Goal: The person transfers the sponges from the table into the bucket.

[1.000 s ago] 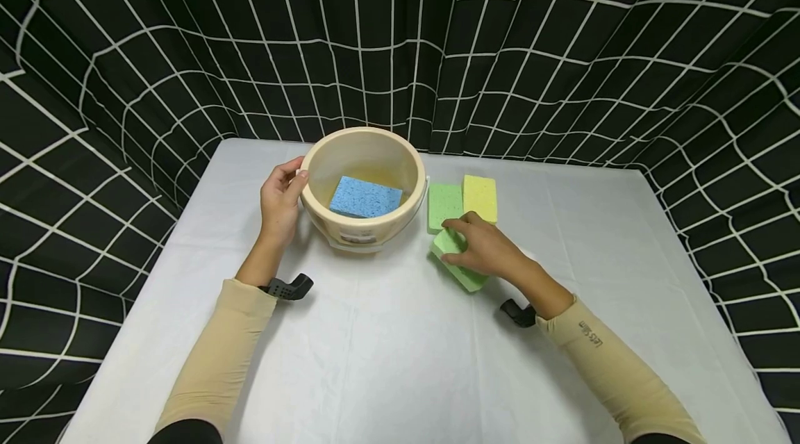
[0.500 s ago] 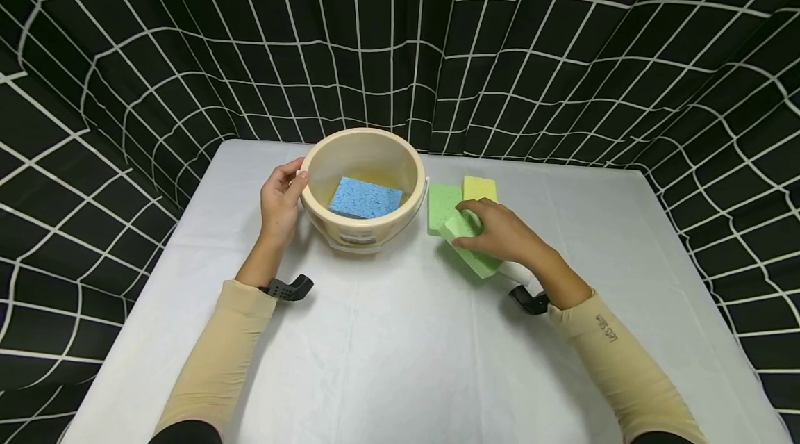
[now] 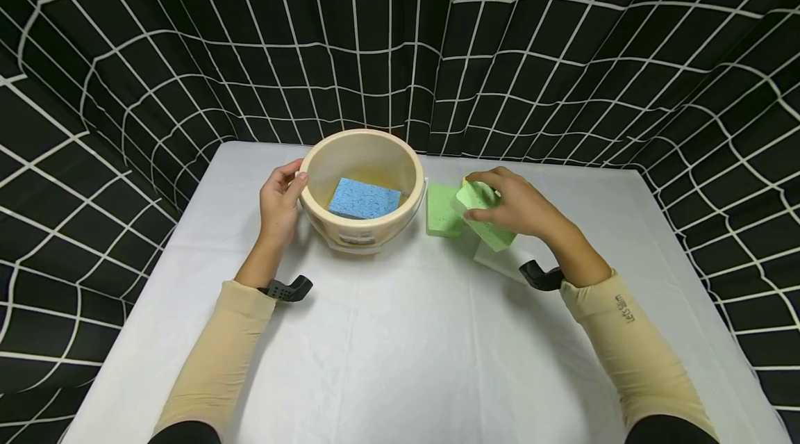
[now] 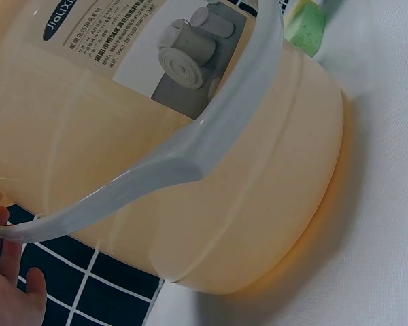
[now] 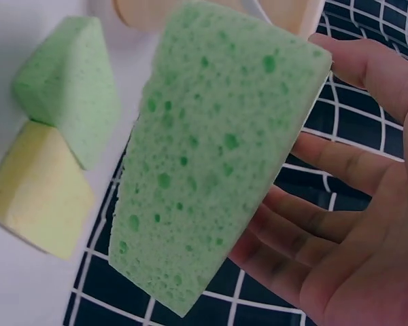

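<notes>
My right hand grips a porous green sponge by its edges, thumb on one side and fingers on the other, raised off the table. Beneath it lie a second green sponge and a yellow sponge, side by side; in the head view the yellow one is almost wholly hidden. A white flat block lies partly under the right wrist. With my left hand I hold the left rim of a cream bucket, thumb at the rim. A blue sponge rests inside, in yellowish shade.
The bucket's pale handle hangs down along its front. A white cloth covers the table. Black curtains with a white grid enclose the back and sides.
My right hand has lifted the green sponge and moved it right and toward the back, uncovering part of the white block. The left hand and the bucket stay in place.
</notes>
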`<state>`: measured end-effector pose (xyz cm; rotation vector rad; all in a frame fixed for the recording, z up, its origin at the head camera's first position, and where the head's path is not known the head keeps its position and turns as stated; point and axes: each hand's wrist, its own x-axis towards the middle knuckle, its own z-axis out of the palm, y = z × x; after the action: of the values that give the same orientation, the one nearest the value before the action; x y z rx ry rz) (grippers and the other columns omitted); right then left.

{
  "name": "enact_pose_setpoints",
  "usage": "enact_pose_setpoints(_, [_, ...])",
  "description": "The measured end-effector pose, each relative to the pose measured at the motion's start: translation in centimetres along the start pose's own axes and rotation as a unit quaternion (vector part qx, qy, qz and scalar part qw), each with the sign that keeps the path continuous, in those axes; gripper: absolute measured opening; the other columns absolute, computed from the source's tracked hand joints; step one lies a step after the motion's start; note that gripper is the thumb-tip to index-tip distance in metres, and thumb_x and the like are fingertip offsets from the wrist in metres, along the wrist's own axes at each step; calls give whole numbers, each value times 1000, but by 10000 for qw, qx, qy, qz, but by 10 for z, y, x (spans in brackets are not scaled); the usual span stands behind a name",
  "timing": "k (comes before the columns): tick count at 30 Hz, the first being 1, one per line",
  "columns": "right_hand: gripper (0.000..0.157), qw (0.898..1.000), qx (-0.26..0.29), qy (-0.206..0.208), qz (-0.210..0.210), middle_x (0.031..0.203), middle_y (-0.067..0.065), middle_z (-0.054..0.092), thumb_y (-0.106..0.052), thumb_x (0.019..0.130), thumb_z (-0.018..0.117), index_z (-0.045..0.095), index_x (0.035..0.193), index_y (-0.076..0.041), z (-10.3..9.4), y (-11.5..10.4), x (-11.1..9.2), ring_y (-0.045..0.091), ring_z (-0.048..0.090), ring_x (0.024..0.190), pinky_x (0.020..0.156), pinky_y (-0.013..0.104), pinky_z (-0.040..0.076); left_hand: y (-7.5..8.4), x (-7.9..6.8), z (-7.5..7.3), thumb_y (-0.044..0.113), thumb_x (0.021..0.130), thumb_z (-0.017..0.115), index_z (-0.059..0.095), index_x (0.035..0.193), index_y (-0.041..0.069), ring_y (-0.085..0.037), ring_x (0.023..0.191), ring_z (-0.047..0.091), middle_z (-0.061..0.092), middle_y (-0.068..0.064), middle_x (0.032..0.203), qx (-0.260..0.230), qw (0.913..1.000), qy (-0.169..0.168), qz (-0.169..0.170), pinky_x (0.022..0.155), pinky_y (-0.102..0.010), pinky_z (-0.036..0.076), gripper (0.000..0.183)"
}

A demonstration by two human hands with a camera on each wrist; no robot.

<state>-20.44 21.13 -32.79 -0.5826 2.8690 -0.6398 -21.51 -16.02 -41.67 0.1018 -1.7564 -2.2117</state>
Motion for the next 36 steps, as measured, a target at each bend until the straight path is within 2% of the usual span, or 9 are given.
enact_pose_setpoints(5, [60, 9998, -93, 62, -149, 119, 17, 56, -33, 82, 77, 56, 135, -13, -8, -4, 6, 30, 54, 100, 80, 47, 51, 1, -1, 0, 1, 95, 57, 55, 124, -7, -8, 103, 58, 60, 1, 116, 64, 10000, -5, -1, 85, -11, 56, 31])
enact_pose_setpoints(9, [58, 9995, -147, 93, -249, 114, 16, 58, -31, 81, 78, 58, 132, -12, -13, -9, 10, 29, 55, 98, 79, 46, 51, 1, -1, 0, 2, 95, 57, 57, 122, -4, -8, 102, 58, 60, -3, 118, 55, 10000, 9, -8, 85, -10, 56, 28])
enact_pose_setpoints(18, [58, 9993, -245, 182, -197, 119, 16, 56, -31, 81, 77, 57, 132, -14, -33, -16, 16, 32, 52, 104, 86, 49, 49, 1, 0, 1, 2, 95, 57, 56, 122, -4, -9, 103, 58, 59, -6, 120, 83, 10000, 14, 33, 85, -11, 56, 28])
enact_pose_setpoints(24, [56, 9986, -400, 231, -276, 118, 15, 54, -30, 82, 76, 57, 132, -14, -52, -15, 24, 30, 52, 100, 80, 43, 47, 1, 1, 1, 1, 94, 57, 56, 122, -6, -9, 103, 58, 61, -2, 116, 55, 10000, 21, 45, 85, -11, 57, 29])
enact_pose_setpoints(30, [57, 9988, -311, 223, -312, 120, 16, 54, -30, 84, 74, 56, 134, -13, -60, -17, 38, 29, 51, 100, 77, 40, 46, 1, 1, 0, 1, 94, 57, 59, 119, -1, -9, 105, 58, 59, -8, 123, 69, 10000, 53, 26, 87, -12, 56, 24])
enact_pose_setpoints(36, [57, 9986, -310, 208, -363, 122, 16, 54, -30, 84, 73, 55, 135, -13, -61, -23, 49, 29, 51, 101, 78, 40, 47, 1, 1, 0, 1, 95, 57, 54, 124, -8, -8, 106, 57, 59, 0, 118, 93, 10000, 22, -15, 89, -11, 55, 31])
